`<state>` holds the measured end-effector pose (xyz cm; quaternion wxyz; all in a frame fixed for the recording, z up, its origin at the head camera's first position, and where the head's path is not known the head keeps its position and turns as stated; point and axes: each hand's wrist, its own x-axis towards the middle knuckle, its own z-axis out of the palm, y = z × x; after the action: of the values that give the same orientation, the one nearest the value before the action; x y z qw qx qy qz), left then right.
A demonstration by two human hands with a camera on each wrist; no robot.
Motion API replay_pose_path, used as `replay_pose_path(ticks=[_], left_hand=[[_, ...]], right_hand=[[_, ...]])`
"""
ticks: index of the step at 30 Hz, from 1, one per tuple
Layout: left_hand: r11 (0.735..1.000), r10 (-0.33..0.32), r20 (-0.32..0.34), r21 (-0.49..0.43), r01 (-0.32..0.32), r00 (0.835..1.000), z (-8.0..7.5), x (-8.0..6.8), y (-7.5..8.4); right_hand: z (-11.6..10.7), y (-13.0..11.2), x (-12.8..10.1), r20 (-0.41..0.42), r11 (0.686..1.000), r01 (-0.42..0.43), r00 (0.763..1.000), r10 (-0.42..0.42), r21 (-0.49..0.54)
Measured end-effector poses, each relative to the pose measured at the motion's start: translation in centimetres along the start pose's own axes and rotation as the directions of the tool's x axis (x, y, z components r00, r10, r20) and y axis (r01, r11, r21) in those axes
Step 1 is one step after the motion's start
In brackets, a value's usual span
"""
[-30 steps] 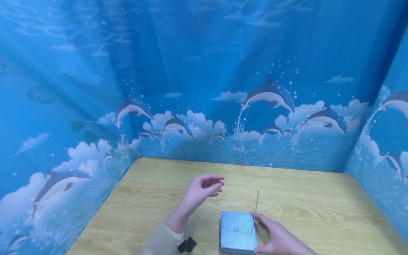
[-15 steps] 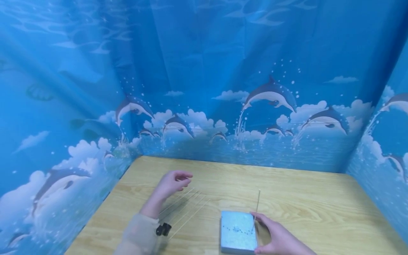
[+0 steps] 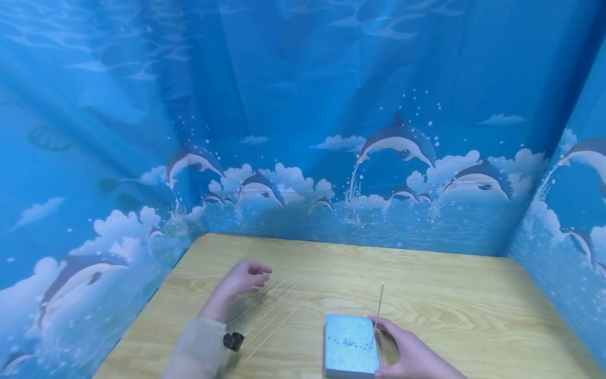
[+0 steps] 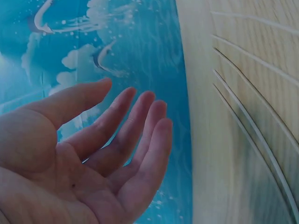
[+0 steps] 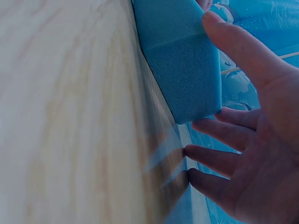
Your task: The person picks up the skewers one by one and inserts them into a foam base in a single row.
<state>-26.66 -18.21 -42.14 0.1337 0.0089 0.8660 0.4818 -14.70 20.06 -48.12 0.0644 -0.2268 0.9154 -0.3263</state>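
Left hand (image 3: 243,278): withdrawn leftward and lowered since earlier frames, fingers loose, empty, just left of loose skewers (image 3: 272,321) on table (image 3: 450,310). Right hand (image 3: 409,353): fingers straight, steadying foam block (image 3: 351,351), upright skewer (image 3: 378,310) planted beside fingertips. Next stick likely awaiting pickup.

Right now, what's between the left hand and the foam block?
In the head view, several thin skewers lie side by side on the table between the left hand and the foam block; otherwise bare wood.
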Motion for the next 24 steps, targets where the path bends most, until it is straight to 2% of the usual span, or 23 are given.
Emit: replay_pose_path(ticks=[9, 13, 19, 24], left_hand=[[0.996, -0.080, -0.015, -0.043, 0.079, 0.997, -1.3, 1.1, -2.9], [0.992, -0.116, -0.001, -0.054, 0.116, 0.993, -1.5, 1.5, -4.0], [0.991, -0.136, 0.018, -0.002, 0.136, 0.991, -1.3, 1.6, -4.8], [0.990, -0.142, 0.025, 0.005, 0.142, 0.990, -1.0, 1.8, -5.1]], right_hand=[[-0.2, -0.1, 0.2, 0.010, 1.000, -0.022, 1.000, 0.022, 0.001], [-0.2, -0.1, 0.2, -0.004, 1.000, -0.013, 1.000, 0.013, -0.019], [0.1, 0.1, 0.0, -0.005, 1.000, -0.006, 1.000, 0.006, -0.020], [0.2, 0.3, 0.0, -0.009, 0.999, 0.003, 1.000, -0.004, -0.032]])
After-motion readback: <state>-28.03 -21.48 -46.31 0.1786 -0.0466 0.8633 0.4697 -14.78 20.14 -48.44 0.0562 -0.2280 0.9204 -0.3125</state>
